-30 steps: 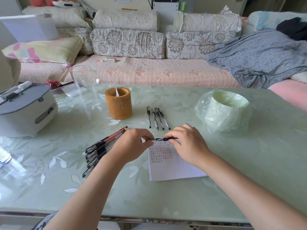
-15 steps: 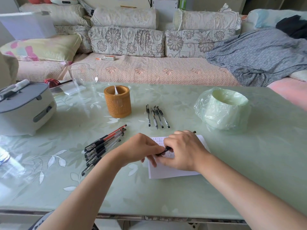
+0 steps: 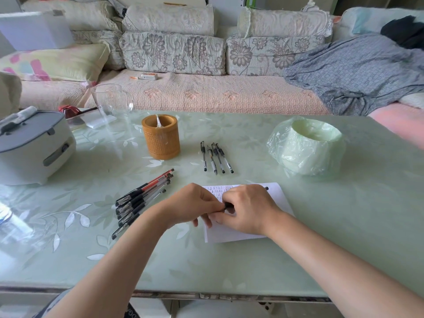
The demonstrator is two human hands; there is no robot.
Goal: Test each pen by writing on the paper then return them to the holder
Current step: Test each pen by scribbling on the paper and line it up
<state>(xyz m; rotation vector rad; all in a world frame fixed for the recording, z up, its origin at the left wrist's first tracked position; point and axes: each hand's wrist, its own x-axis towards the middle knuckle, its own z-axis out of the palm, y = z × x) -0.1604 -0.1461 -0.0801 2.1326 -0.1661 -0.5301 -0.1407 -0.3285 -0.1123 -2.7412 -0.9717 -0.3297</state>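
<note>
The right hand curls its fingers round a pen just above the paper, the left hand pinching its near end, the holder well beyond both.

The right hand hides most of the pen; writing on the paper is too small to read.

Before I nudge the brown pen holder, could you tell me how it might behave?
The pen holder is a squat upright cylinder, so it would probably slide rather than tip. It looks nearly empty, so likely light, and may skid on the glossy table.
</note>
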